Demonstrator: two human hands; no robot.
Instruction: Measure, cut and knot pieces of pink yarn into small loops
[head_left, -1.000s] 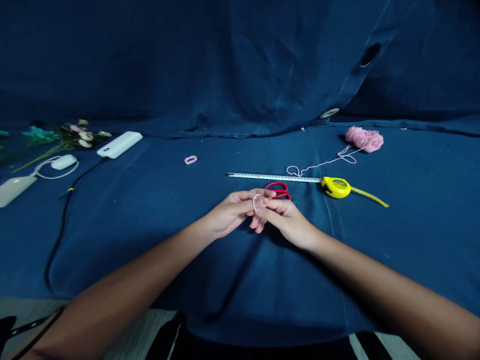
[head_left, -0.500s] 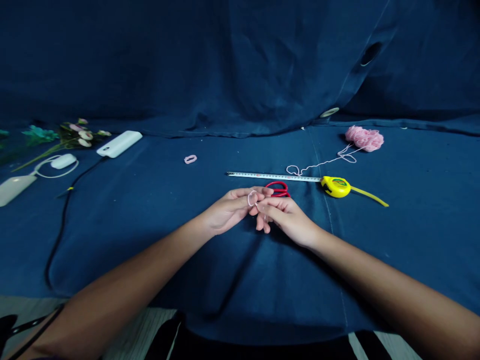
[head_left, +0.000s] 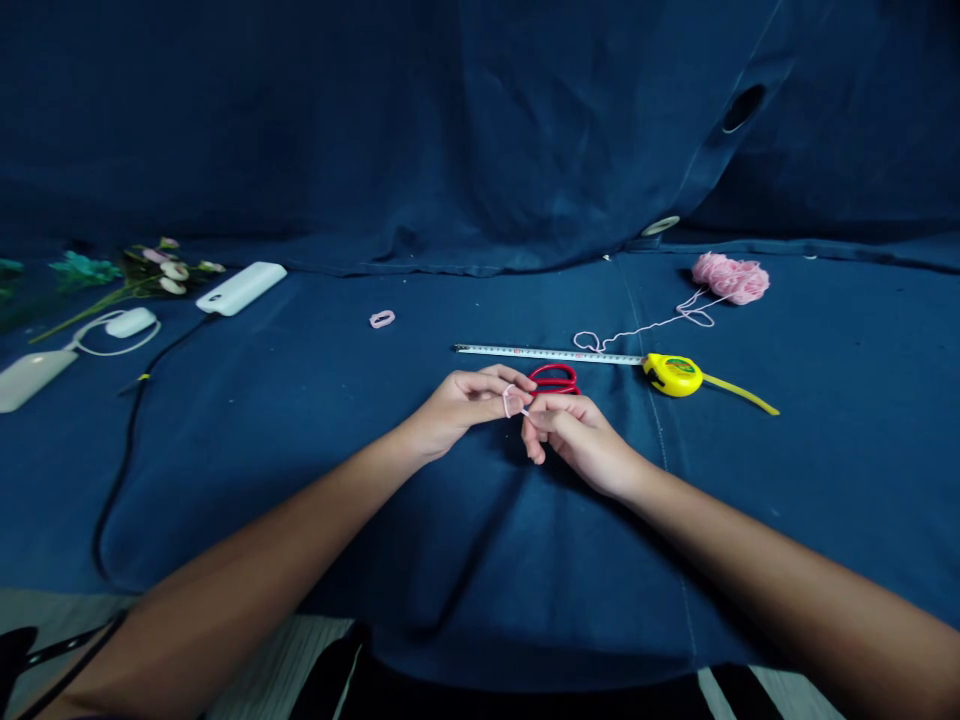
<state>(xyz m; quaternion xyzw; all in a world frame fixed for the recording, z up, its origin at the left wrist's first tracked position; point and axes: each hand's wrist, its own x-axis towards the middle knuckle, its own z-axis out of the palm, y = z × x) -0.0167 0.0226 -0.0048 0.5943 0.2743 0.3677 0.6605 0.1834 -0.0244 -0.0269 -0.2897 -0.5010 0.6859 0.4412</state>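
Note:
Both my hands are raised together over the blue cloth [head_left: 315, 520]. A small pink yarn loop [head_left: 511, 401] sits at the fingertips of my left hand [head_left: 463, 403]. My right hand [head_left: 574, 437] pinches at the loop's near side from the right, and its fingers partly hide the join. Just beyond my fingers lie red-handled scissors [head_left: 555, 380], their blades hidden behind my hands. A second small pink loop [head_left: 382, 319] lies on the cloth farther left.
A steel tape blade [head_left: 547, 353] runs from a yellow tape measure [head_left: 672, 375] beyond the scissors. A pink yarn ball [head_left: 731, 278] trails a strand [head_left: 645, 330]. At far left are artificial flowers [head_left: 161, 270], a white power bank [head_left: 241, 288] and a black cable [head_left: 127, 460].
My fingers have drawn slightly apart, and the left hand's fingers are now more curled. The pink loop stays at the left fingertips. The objects on the cloth have not moved.

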